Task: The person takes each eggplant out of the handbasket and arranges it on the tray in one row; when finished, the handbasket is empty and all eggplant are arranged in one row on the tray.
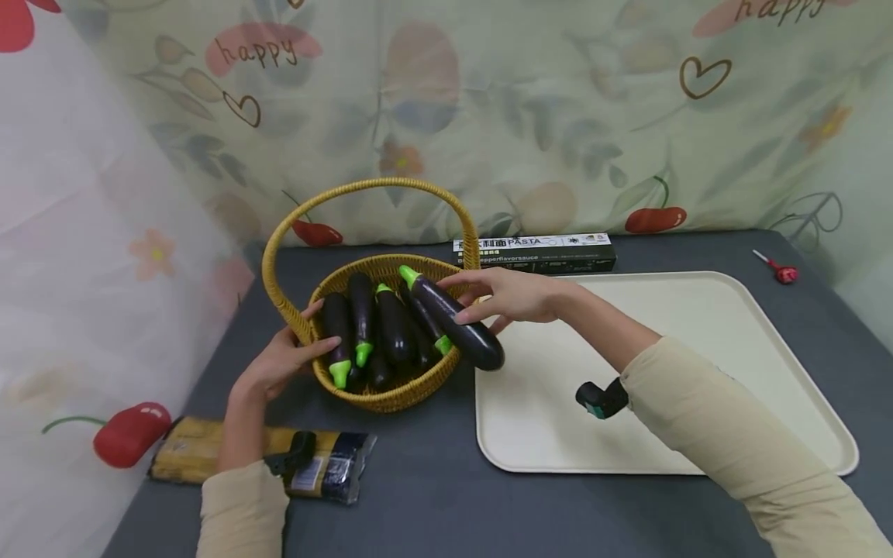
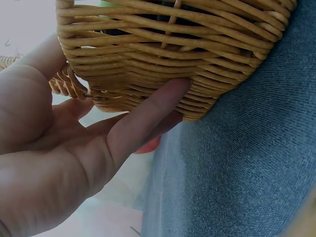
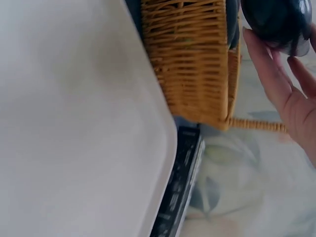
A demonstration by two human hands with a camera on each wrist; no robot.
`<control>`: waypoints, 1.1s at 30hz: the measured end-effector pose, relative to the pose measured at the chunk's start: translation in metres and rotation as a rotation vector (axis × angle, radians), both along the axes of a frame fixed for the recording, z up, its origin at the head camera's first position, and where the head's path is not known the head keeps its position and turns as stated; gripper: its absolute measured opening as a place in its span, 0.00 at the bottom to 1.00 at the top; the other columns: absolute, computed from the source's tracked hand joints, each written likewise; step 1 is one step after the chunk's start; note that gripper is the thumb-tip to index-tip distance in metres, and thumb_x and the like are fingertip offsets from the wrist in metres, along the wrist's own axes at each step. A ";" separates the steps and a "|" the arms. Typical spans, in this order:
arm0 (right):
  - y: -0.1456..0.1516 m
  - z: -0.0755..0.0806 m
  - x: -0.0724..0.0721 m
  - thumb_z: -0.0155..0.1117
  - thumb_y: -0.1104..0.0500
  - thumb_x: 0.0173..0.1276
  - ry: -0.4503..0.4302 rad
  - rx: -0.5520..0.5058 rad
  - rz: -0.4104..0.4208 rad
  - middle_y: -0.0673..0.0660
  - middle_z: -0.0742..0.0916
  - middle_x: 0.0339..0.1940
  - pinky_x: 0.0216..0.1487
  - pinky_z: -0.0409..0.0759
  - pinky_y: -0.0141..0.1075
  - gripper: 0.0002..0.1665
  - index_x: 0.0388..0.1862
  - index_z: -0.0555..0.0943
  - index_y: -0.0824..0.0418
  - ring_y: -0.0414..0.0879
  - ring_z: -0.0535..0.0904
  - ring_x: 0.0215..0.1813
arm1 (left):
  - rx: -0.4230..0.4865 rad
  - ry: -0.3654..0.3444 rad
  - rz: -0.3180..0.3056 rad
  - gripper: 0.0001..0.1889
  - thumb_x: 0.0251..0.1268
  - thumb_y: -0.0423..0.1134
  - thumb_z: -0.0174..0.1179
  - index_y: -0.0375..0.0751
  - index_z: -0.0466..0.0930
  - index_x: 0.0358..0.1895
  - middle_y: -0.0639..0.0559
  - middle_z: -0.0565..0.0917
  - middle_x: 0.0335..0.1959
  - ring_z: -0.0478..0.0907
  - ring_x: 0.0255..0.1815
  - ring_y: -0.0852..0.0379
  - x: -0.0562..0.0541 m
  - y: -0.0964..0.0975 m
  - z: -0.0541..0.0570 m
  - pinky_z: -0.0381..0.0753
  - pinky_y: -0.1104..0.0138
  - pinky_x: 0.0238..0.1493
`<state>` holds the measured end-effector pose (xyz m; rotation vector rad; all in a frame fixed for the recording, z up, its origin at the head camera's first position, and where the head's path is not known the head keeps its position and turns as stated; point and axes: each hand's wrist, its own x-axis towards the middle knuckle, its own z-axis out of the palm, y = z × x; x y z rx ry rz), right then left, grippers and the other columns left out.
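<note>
A wicker basket (image 1: 398, 399) with a tall arched handle holds several dark purple eggplants (image 1: 395, 329) with bright green stem ends. My left hand (image 1: 282, 360) grips the basket's left side, thumb over the rim and onto an eggplant; in the left wrist view its fingers (image 2: 148, 111) lie against the woven outside. In my right hand (image 1: 512, 297) is one eggplant (image 1: 463, 325), held over the basket's right rim, tilted with its green end toward the back left. The right wrist view shows that eggplant's rounded dark end (image 3: 276, 22) between thumb and fingers.
A cream tray (image 1: 558, 442) lies right of the basket under my right forearm. Behind it stands a dark pasta box (image 1: 558, 260). A yellow and navy packet (image 1: 335, 465) lies beneath my left wrist. At the far right is a red lollipop (image 1: 786, 274). Patterned cloth hangs behind the table.
</note>
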<state>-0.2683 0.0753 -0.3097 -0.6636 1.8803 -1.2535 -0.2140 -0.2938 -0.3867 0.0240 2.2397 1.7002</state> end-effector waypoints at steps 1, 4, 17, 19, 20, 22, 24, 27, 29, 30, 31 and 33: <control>0.005 -0.001 0.001 0.62 0.58 0.69 -0.005 0.003 -0.002 0.63 0.73 0.60 0.49 0.79 0.49 0.38 0.75 0.58 0.53 0.55 0.73 0.59 | 0.000 -0.002 0.000 0.44 0.67 0.45 0.60 0.57 0.39 0.78 0.30 0.60 0.63 0.78 0.46 0.53 0.000 0.000 0.000 0.80 0.59 0.45; 0.021 -0.006 0.004 0.63 0.57 0.68 -0.021 0.006 -0.015 0.63 0.73 0.59 0.50 0.78 0.49 0.39 0.75 0.58 0.53 0.55 0.75 0.56 | -0.010 0.000 0.005 0.45 0.67 0.46 0.61 0.57 0.39 0.78 0.31 0.62 0.58 0.79 0.43 0.54 0.001 0.000 0.001 0.80 0.60 0.44; 0.089 -0.054 0.001 0.59 0.59 0.72 -0.222 -0.059 -0.232 0.65 0.74 0.58 0.51 0.76 0.49 0.40 0.76 0.52 0.59 0.52 0.74 0.53 | -0.011 0.002 -0.009 0.45 0.67 0.46 0.60 0.56 0.37 0.78 0.30 0.53 0.69 0.70 0.58 0.44 0.001 0.002 0.003 0.78 0.58 0.49; 0.093 -0.063 -0.001 0.57 0.59 0.72 -0.240 -0.066 -0.274 0.66 0.74 0.59 0.50 0.77 0.47 0.39 0.76 0.51 0.60 0.51 0.75 0.53 | -0.011 0.001 -0.007 0.45 0.67 0.46 0.60 0.56 0.37 0.78 0.30 0.53 0.69 0.71 0.57 0.44 0.001 0.002 0.003 0.78 0.58 0.48; 0.093 -0.067 -0.002 0.57 0.58 0.73 -0.246 -0.065 -0.294 0.66 0.73 0.59 0.50 0.77 0.46 0.39 0.76 0.51 0.60 0.51 0.75 0.53 | -0.010 0.001 -0.007 0.45 0.67 0.46 0.60 0.55 0.37 0.78 0.30 0.53 0.69 0.71 0.57 0.44 0.002 0.002 0.003 0.78 0.58 0.48; 0.092 -0.074 -0.004 0.56 0.57 0.73 -0.258 -0.051 -0.335 0.67 0.72 0.61 0.49 0.78 0.44 0.39 0.77 0.51 0.60 0.52 0.75 0.55 | -0.010 0.002 -0.004 0.45 0.67 0.46 0.60 0.56 0.37 0.78 0.30 0.54 0.69 0.71 0.57 0.44 0.002 0.001 0.003 0.78 0.58 0.49; 0.088 -0.079 -0.005 0.56 0.56 0.73 -0.262 -0.033 -0.361 0.69 0.70 0.64 0.49 0.78 0.43 0.40 0.77 0.49 0.60 0.54 0.74 0.57 | -0.013 0.002 -0.003 0.45 0.68 0.46 0.59 0.56 0.37 0.78 0.30 0.54 0.68 0.71 0.56 0.44 0.002 0.001 0.003 0.78 0.57 0.49; 0.078 -0.084 -0.005 0.57 0.55 0.73 -0.269 -0.006 -0.380 0.69 0.67 0.66 0.50 0.78 0.41 0.42 0.77 0.48 0.60 0.55 0.72 0.59 | -0.016 0.001 0.000 0.45 0.68 0.46 0.60 0.56 0.37 0.78 0.29 0.56 0.66 0.73 0.54 0.46 0.002 0.001 0.003 0.78 0.57 0.49; 0.071 -0.086 -0.004 0.58 0.55 0.72 -0.264 0.012 -0.376 0.69 0.67 0.65 0.49 0.78 0.42 0.42 0.77 0.48 0.60 0.55 0.72 0.59 | -0.017 0.000 0.002 0.45 0.67 0.46 0.60 0.56 0.38 0.78 0.30 0.58 0.65 0.74 0.53 0.48 0.001 0.001 0.002 0.78 0.58 0.48; 0.067 -0.086 -0.004 0.58 0.55 0.72 -0.262 0.026 -0.377 0.69 0.68 0.64 0.48 0.79 0.42 0.42 0.77 0.49 0.60 0.55 0.73 0.58 | -0.017 0.000 0.001 0.45 0.67 0.47 0.60 0.56 0.38 0.78 0.30 0.59 0.65 0.75 0.52 0.49 0.001 0.001 0.002 0.78 0.58 0.48; 0.064 -0.087 -0.003 0.58 0.55 0.72 -0.257 0.037 -0.377 0.69 0.68 0.64 0.47 0.79 0.42 0.42 0.77 0.49 0.59 0.55 0.73 0.57 | -0.016 0.001 0.000 0.44 0.67 0.47 0.60 0.56 0.38 0.78 0.30 0.59 0.65 0.76 0.51 0.50 0.001 0.001 0.002 0.78 0.58 0.48; 0.058 -0.088 -0.002 0.58 0.55 0.72 -0.244 0.054 -0.384 0.69 0.69 0.63 0.46 0.80 0.42 0.41 0.76 0.50 0.59 0.55 0.74 0.56 | -0.016 0.003 -0.003 0.44 0.67 0.47 0.60 0.56 0.38 0.78 0.30 0.59 0.64 0.76 0.50 0.51 0.000 0.001 0.002 0.78 0.57 0.48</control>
